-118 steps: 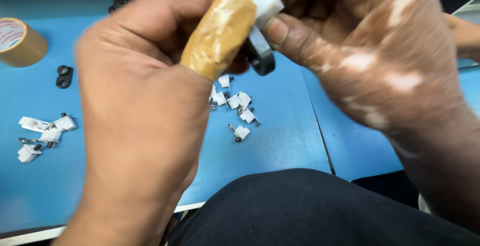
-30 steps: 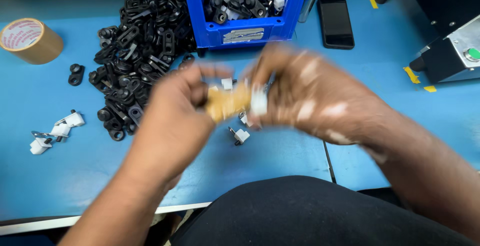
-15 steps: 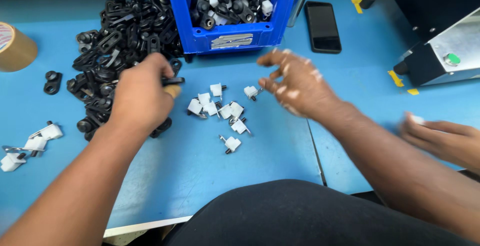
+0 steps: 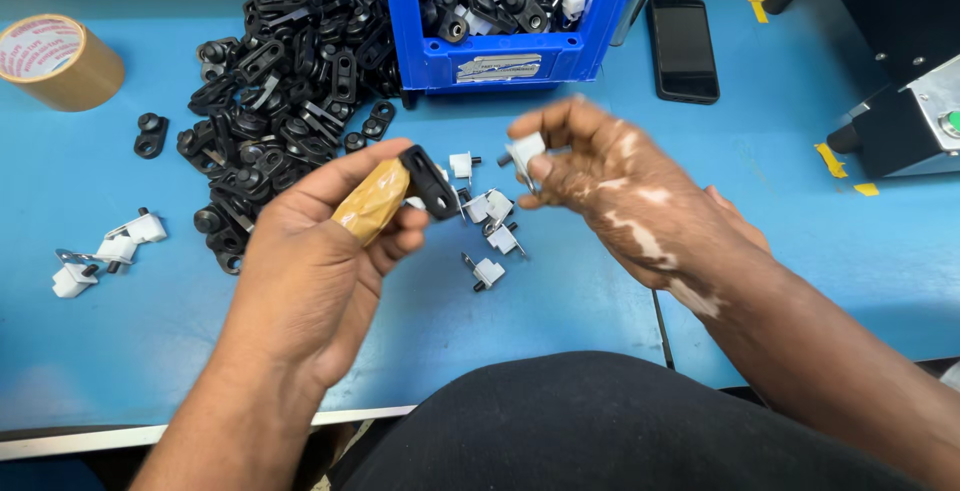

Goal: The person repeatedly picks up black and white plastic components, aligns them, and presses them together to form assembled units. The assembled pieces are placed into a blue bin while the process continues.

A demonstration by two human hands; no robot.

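While the left hand (image 4: 320,271) pinches a black clip (image 4: 430,181) between its taped thumb and forefinger, the right hand (image 4: 610,186) grips a white peg (image 4: 524,154) at its fingertips, its other fingers curled loosely. Both parts hang above the table (image 4: 560,281), in front of the blue bin (image 4: 505,21) and apart from each other, with a small gap between them.

By the look of it, the step in hand is bringing the two parts together: each hand has its piece, and they are not yet joined. The next move would call for turning the clip so that its hole faces the peg's pin, then closing the gap squarely; a skewed approach could make the pin miss or slip from the fingertips.

Under the hands, in front of the bin, lie more loose white pegs (image 4: 490,271). A heap of black clips (image 4: 290,81) sprawls left of the bin, and a tape roll (image 4: 60,61) stands farther left still. A few white pieces (image 4: 105,251) sit well left of the bin and nearer the table edge. Mixed black and white parts fill the bin, and a dark phone (image 4: 682,48) lies just right of it.
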